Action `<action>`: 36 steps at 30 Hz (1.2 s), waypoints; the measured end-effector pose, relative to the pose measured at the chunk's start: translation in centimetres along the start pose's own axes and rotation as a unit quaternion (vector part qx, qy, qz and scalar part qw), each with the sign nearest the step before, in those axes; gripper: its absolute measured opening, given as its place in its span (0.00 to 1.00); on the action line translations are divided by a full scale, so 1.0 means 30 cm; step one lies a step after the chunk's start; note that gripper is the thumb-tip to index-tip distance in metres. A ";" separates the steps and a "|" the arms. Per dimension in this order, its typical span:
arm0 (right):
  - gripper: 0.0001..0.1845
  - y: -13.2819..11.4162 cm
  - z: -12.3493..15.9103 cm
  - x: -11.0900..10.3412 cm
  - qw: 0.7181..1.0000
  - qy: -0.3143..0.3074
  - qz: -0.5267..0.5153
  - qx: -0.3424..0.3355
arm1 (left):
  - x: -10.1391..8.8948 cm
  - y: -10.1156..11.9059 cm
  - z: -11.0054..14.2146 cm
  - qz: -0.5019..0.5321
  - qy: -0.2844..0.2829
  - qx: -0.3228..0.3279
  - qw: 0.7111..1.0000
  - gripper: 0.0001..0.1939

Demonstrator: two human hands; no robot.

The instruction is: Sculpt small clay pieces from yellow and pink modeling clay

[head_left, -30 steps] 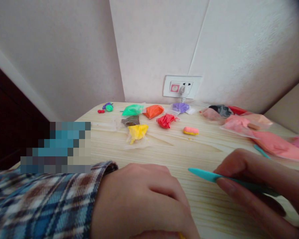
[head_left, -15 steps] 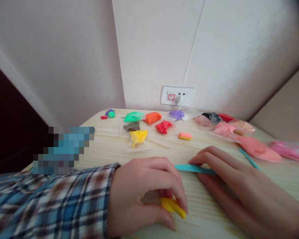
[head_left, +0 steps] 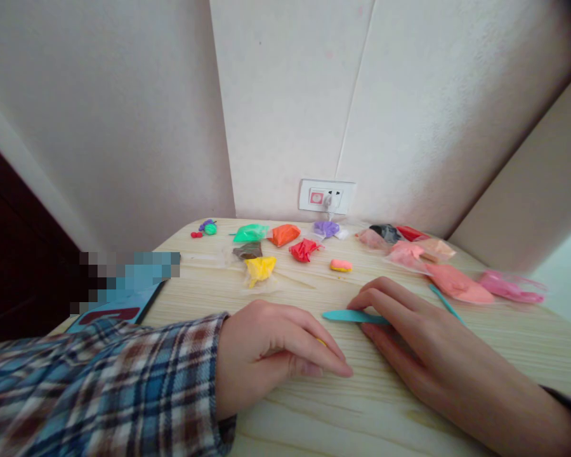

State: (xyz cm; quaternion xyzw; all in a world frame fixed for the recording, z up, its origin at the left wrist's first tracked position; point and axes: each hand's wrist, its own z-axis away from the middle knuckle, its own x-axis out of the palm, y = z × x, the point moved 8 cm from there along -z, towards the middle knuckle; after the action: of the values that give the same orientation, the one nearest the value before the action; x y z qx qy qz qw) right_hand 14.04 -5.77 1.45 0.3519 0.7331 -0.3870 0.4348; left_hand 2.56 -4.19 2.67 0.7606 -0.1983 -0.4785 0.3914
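Observation:
My left hand (head_left: 276, 349), in a plaid sleeve, rests on the pale wooden table (head_left: 314, 412) with its fingers curled down over a small piece of yellow clay (head_left: 320, 342), of which only a sliver shows. My right hand (head_left: 419, 336) lies close beside it, fingers pressed on a teal plastic modelling tool (head_left: 347, 315) that points left along the table. The two hands are a few centimetres apart.
Several small bags of coloured clay lie at the back: green (head_left: 250, 233), orange (head_left: 283, 234), red (head_left: 303, 249), yellow (head_left: 259, 268), purple (head_left: 326, 228), pink (head_left: 454, 284). A small pink-and-yellow clay shape (head_left: 341, 265) sits mid-table. A second teal tool (head_left: 445, 303) lies right. A wall socket (head_left: 327, 196) is behind.
The camera has tilted up and drawn back. My left hand has lowered its fingers over the yellow clay, which showed plainly half a second ago. My right hand keeps the teal tool on the table.

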 end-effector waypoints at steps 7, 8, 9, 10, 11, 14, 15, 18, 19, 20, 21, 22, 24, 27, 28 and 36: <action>0.08 -0.017 0.003 -0.020 0.999 0.028 0.030 -0.034 | 0.022 -0.062 0.014 0.174 0.030 -0.134 0.975 0.06; 0.09 -0.028 0.006 -0.027 0.998 0.037 0.036 -0.048 | 0.030 -0.079 0.020 0.219 0.035 -0.170 0.960 0.04; 0.10 -0.044 0.011 -0.038 0.996 0.051 0.041 -0.065 | 0.039 -0.093 0.026 0.262 0.037 -0.198 0.944 0.02; 0.11 -0.064 0.017 -0.050 0.993 0.068 0.046 -0.085 | 0.046 -0.102 0.029 0.302 0.038 -0.215 0.928 0.01; 0.12 -0.088 0.024 -0.063 0.989 0.088 0.053 -0.107 | 0.051 -0.105 0.029 0.335 0.036 -0.217 0.916 0.02; 0.13 -0.165 0.045 -0.089 0.974 0.139 0.070 -0.165 | 0.042 -0.086 0.012 0.391 0.029 -0.153 0.907 0.07; 0.14 -0.190 0.049 -0.090 0.969 0.147 0.078 -0.181 | 0.037 -0.078 0.005 0.399 0.029 -0.129 0.907 0.10; 0.16 -0.236 0.043 -0.082 0.962 0.152 0.109 -0.197 | 0.036 -0.061 -0.010 0.430 0.026 -0.085 0.898 0.16; 0.16 -0.244 0.039 -0.081 0.962 0.154 0.115 -0.196 | 0.042 -0.055 -0.013 0.445 0.020 -0.080 0.892 0.16; 0.15 -0.248 0.035 -0.080 0.962 0.153 0.113 -0.194 | 0.050 -0.048 -0.013 0.461 0.015 -0.076 0.884 0.16; 0.14 -0.248 0.034 -0.085 0.964 0.157 0.100 -0.190 | 0.057 -0.043 -0.012 0.469 0.012 -0.076 0.880 0.15; 0.13 -0.249 0.036 -0.093 0.964 0.166 0.083 -0.192 | 0.062 -0.037 -0.009 0.467 0.011 -0.077 0.881 0.15; 0.13 -0.243 0.045 -0.105 0.965 0.167 0.050 -0.196 | 0.067 -0.028 0.001 0.440 0.019 -0.082 0.894 0.14; 0.16 -0.228 0.060 -0.096 0.967 0.133 0.052 -0.212 | 0.042 -0.037 0.017 0.357 0.068 -0.108 0.925 0.15; 0.18 -0.223 0.063 -0.086 0.967 0.115 0.060 -0.220 | 0.026 -0.044 0.020 0.323 0.092 -0.117 0.935 0.15; 0.21 -0.193 0.068 0.008 0.958 0.020 0.140 -0.250 | -0.083 -0.087 0.022 0.187 0.203 -0.135 0.952 0.12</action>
State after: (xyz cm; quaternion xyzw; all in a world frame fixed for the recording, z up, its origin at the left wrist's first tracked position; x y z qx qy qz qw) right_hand 9.77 -10.13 2.09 0.3386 0.7583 -0.1191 0.5442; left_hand 0.64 -1.18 1.88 0.7310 -0.1873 -0.2549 0.6047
